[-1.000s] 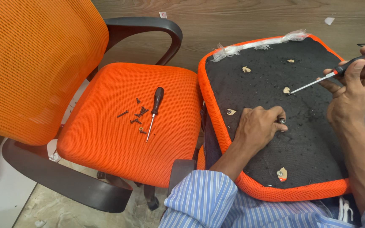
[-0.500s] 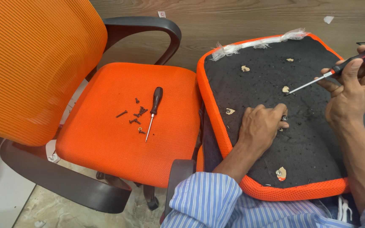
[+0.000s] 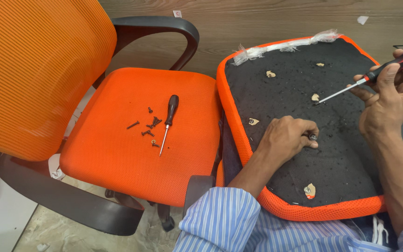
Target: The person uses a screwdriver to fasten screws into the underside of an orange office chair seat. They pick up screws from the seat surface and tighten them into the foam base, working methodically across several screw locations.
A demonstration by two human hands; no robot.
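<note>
An upturned seat cushion, black underneath with an orange rim, lies across my lap. My left hand rests on its black underside, fingers curled around a small metal screw. My right hand is raised over the cushion's right side, gripping a red and black handled screwdriver whose shaft points down-left toward a torn hole. Several such torn holes dot the black fabric.
An orange mesh office chair with black armrests stands to the left. On its seat lie a second black-handled screwdriver and several loose dark screws. A wooden wall panel runs behind. Stone floor shows below.
My left hand has shifted slightly, its fingers now pinching the screw on the cushion. My right hand with the screwdriver has stayed almost still.
</note>
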